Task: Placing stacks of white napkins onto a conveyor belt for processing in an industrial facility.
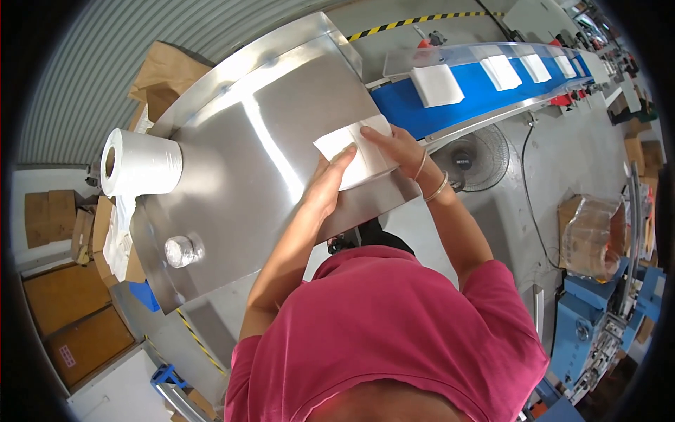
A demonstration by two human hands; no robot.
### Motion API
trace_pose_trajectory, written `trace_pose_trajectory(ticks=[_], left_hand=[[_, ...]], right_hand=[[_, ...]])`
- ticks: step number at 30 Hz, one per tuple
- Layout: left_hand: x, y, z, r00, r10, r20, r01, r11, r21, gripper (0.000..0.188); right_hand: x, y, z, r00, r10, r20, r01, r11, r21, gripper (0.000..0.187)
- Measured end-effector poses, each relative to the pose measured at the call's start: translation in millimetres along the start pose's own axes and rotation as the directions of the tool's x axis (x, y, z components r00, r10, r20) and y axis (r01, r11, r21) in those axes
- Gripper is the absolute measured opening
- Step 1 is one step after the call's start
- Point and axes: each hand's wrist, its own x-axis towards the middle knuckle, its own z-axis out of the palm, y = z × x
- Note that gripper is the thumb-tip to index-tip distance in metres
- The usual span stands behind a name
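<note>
Between my hands, over the right edge of a shiny metal table (232, 141), is a stack of white folded paper sheets (358, 169). My left hand (327, 184) grips its left side, the thumb lying on top. On the opposite side my right hand (406, 153) is closed on the stack, with its thumb also across the top face and bracelets at the wrist. The fingers under the stack are mostly hidden. Just beyond, a blue conveyor belt (471, 88) carries similar white stacks, the nearest stack (437, 86) lying close to the table's corner.
A roll of white plastic film (151, 163) lies at the table's left end, near a small clear-wrapped object (180, 251). A raised metal rim (211, 91) runs along the far side. Right of the table stand a fan (478, 158) and a plastic-lined carton (594, 235).
</note>
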Motion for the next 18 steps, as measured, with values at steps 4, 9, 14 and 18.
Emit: trace_pose_trajectory(ticks=[4, 9, 14, 18], left_hand=[[7, -6, -2, 1.0, 0.013, 0.026, -0.012, 0.999, -0.03, 0.088], [7, -11, -5, 1.0, -0.002, 0.007, 0.002, 0.996, -0.086, 0.089], [10, -19, -11, 0.999, -0.017, 0.029, 0.019, 0.997, -0.072, 0.092], [7, -10, 1, 0.999, -0.009, 0.052, 0.013, 0.996, -0.087, 0.09]], right_hand=[[4, -3, -2, 0.996, 0.066, -0.053, -0.062, 0.995, 0.079, 0.044], [12, 12, -17, 0.992, -0.093, -0.084, 0.09, 0.995, -0.028, 0.04], [10, 19, -75, 0.905, -0.404, 0.134, 0.359, 0.557, -0.749, 0.032], [42, 29, -84, 0.966, 0.085, -0.246, 0.097, 0.76, 0.643, 0.053]])
